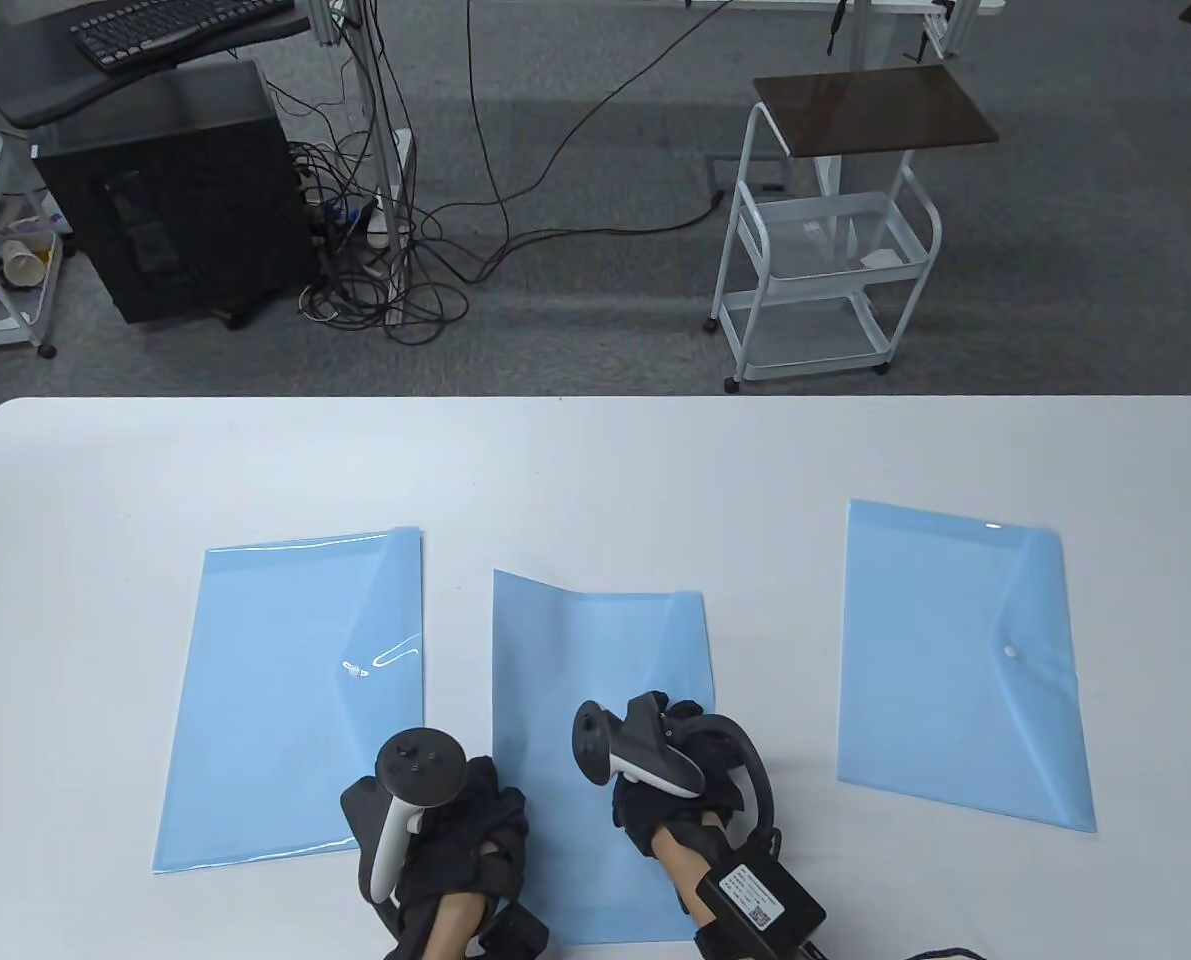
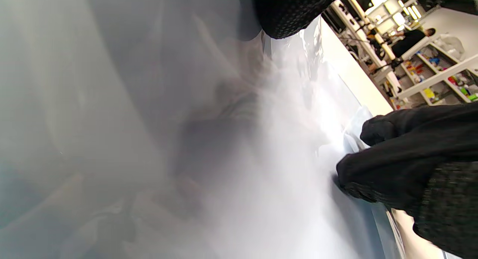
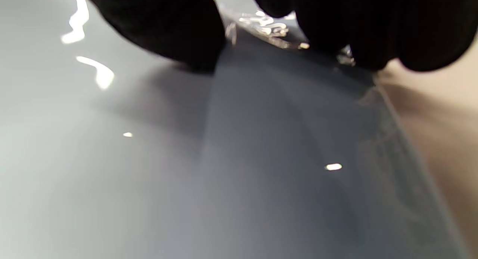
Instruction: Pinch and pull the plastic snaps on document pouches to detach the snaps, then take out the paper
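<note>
Three blue document pouches lie on the white table (image 1: pixel 595 470). The middle pouch (image 1: pixel 595 650) has its far left corner raised off the table. My right hand (image 1: pixel 670 765) is at this pouch's flap on its right side. Thumb (image 3: pixel 168 31) and fingers (image 3: pixel 373 31) pinch the glossy flap edge (image 3: pixel 269 31) between them. My left hand (image 1: pixel 475 820) lies over the pouch's near left edge, and one fingertip (image 2: pixel 291 12) presses the plastic (image 2: pixel 224 139). Its other fingers are hidden under the tracker. No paper shows.
The left pouch (image 1: pixel 290 700) lies beside my left hand, its snap (image 1: pixel 353 668) near a glare streak. The right pouch (image 1: pixel 965 665) lies apart, flap down on its white snap (image 1: pixel 1010 651). Beyond the table's far edge stand a white cart (image 1: pixel 825 270) and a computer tower (image 1: pixel 175 200).
</note>
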Available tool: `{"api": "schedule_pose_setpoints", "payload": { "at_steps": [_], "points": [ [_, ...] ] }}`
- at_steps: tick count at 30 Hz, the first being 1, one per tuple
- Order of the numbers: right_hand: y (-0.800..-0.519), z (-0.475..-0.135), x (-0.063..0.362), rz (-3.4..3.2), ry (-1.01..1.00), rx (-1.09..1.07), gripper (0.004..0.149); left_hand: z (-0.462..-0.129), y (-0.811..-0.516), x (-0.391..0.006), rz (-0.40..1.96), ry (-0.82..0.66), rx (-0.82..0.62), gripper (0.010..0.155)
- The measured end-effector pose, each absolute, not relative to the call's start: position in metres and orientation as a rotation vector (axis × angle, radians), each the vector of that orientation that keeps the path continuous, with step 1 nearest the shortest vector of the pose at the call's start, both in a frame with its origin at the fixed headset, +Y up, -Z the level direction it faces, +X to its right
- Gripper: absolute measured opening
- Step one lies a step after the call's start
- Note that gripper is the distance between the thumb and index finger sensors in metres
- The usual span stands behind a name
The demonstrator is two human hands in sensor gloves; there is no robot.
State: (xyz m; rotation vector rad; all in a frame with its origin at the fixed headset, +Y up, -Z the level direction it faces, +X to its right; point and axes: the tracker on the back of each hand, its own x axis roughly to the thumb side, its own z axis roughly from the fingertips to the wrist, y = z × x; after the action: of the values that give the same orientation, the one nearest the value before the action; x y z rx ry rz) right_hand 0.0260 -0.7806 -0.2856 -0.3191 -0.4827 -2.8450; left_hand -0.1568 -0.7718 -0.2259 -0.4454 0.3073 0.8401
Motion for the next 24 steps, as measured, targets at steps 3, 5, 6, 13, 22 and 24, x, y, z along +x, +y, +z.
{"api": "schedule_pose_setpoints", "payload": {
  "at_steps": [3, 5, 6, 13, 22, 24],
  "points": [
    [-0.785, -0.285, 0.019, -2.805, -0.421, -0.325, 0.073, -0.226, -0.772, -0.157, 0.835, 0.306, -0.444, 0.052],
    [-0.785, -0.287, 0.019, -2.787, -0.367, -0.307, 0.07, -0.226, -0.772, -0.157, 0.836, 0.306, -0.445, 0.052],
    [-0.784, -0.287, 0.021, -2.809, -0.311, -0.281, 0.068, -0.226, -0.772, -0.157, 0.838, 0.304, -0.446, 0.052],
    [-0.782, -0.29, 0.025, -2.841, -0.284, -0.262, 0.064, -0.226, -0.772, -0.156, 0.824, 0.298, -0.446, 0.051],
    [-0.786, -0.295, 0.02, -2.805, -0.186, -0.269, 0.065, -0.227, -0.771, -0.157, 0.798, 0.277, -0.46, 0.051],
    [-0.787, -0.295, 0.019, -2.79, -0.162, -0.277, 0.065, -0.227, -0.771, -0.157, 0.8, 0.276, -0.461, 0.051]
  ]
}}
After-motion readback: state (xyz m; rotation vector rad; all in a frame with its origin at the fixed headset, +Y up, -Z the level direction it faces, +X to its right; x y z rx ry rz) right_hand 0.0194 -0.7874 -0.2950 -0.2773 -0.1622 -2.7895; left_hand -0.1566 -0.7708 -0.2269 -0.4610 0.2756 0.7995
